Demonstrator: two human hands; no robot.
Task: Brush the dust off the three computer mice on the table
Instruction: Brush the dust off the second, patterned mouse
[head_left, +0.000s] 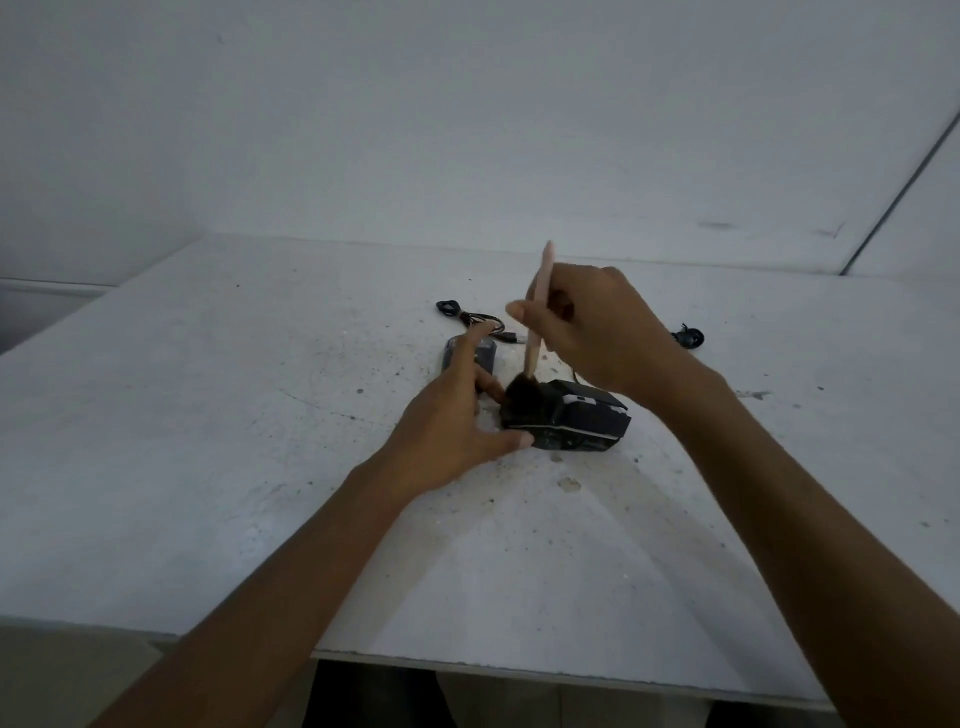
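Observation:
A black angular computer mouse (582, 418) lies on the white table (208, 415) near the middle. My left hand (452, 415) grips its left end, thumb along the near side. My right hand (597, 327) holds a brush (535, 332) with a pale wooden handle, upright; its dark bristles rest on the left part of the mouse. A second, dark grey mouse (485, 356) lies just behind my left hand, partly hidden by it. A small black object (688, 336), which I cannot tell apart as a mouse, lies to the far right.
A coiled black cable (470, 319) lies behind the grey mouse. The table carries dust specks and stains around the mice. A white wall stands behind the table's far edge. The near table edge runs across the bottom.

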